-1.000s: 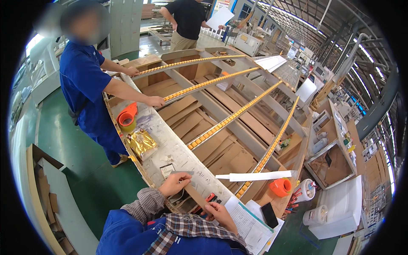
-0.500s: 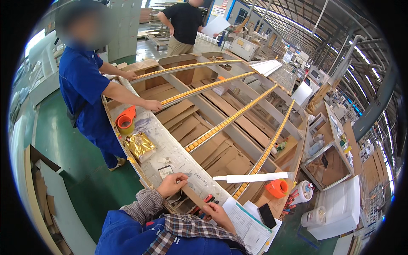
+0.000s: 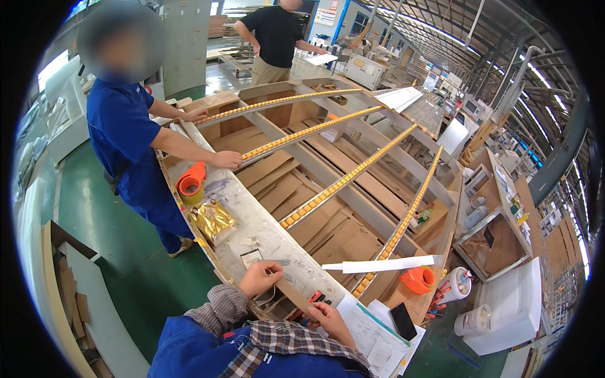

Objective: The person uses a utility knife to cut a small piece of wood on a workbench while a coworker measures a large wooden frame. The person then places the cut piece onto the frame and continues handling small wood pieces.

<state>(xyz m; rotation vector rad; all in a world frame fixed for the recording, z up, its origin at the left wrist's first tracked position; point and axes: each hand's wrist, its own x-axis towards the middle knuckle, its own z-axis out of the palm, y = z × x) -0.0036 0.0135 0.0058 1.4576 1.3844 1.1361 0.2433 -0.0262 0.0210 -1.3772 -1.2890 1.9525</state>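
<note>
Between my two hands, low in the view, stretches a narrow flat brown strip (image 3: 292, 296). My left hand (image 3: 260, 279) pinches its far end, thumb and fingers pressed together. At the near end my right hand (image 3: 331, 321) grips it with bent fingers. Beneath the strip lie red-and-black tools (image 3: 314, 298), partly covered. A clipboard with papers (image 3: 370, 337) is just right of my right hand. Close to my left hand, a small white-and-dark card (image 3: 251, 256) rests on the worn white ledge (image 3: 277, 242).
Yellow roller tracks (image 3: 350, 177) cross the wooden frame bench. A co-worker in blue (image 3: 123, 132) rests both hands on it at left; another person (image 3: 274, 38) stands behind. Tape dispensers (image 3: 191, 181), a gold bag (image 3: 214, 220), a white strip (image 3: 378, 264) and a phone (image 3: 403, 320) lie around.
My hands keep their hold on the brown strip, nearly unmoved. The person at the back has lowered the white sheet. The whole view has shifted slightly.
</note>
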